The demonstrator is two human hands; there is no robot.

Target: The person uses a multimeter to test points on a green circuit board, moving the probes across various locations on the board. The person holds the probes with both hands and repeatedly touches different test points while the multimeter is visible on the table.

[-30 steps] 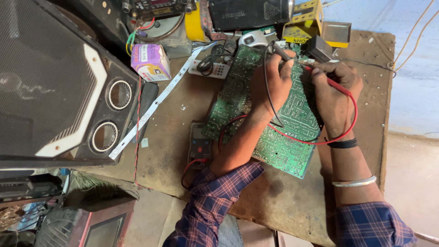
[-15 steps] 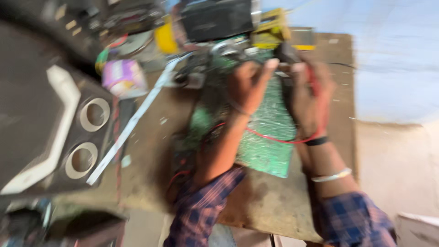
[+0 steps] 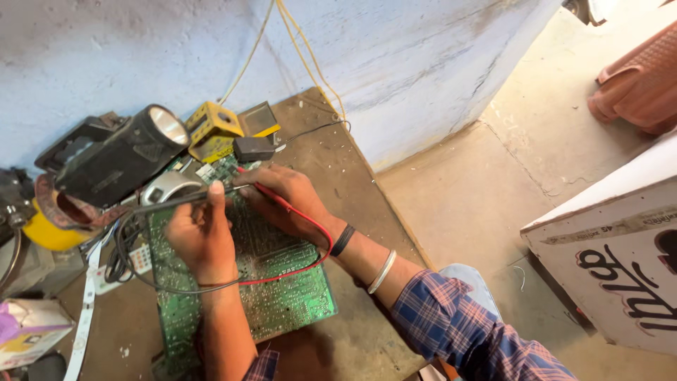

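Observation:
A large green circuit board (image 3: 282,296) lies on the brown wooden table (image 3: 331,162). My left hand (image 3: 201,236) rests on the board and grips a black test probe (image 3: 166,203) that points right. My right hand (image 3: 285,197) lies on the board's upper part and holds a red test probe (image 3: 271,197). Red and black leads (image 3: 282,271) loop from the probes across the board under my wrists. The two probe tips meet near the board's top edge.
A black torch (image 3: 116,159) and a yellow tape roll (image 3: 46,229) lie at the left. A yellow meter (image 3: 211,130) and small black box (image 3: 254,148) sit behind the board. A white strip (image 3: 84,310) and pink-white box (image 3: 28,331) lie lower left. The concrete floor and a white painted board (image 3: 613,261) are to the right.
The view has swung round to the right, so the table now sits at the left and the floor shows. Both hands stay on the board holding the probes.

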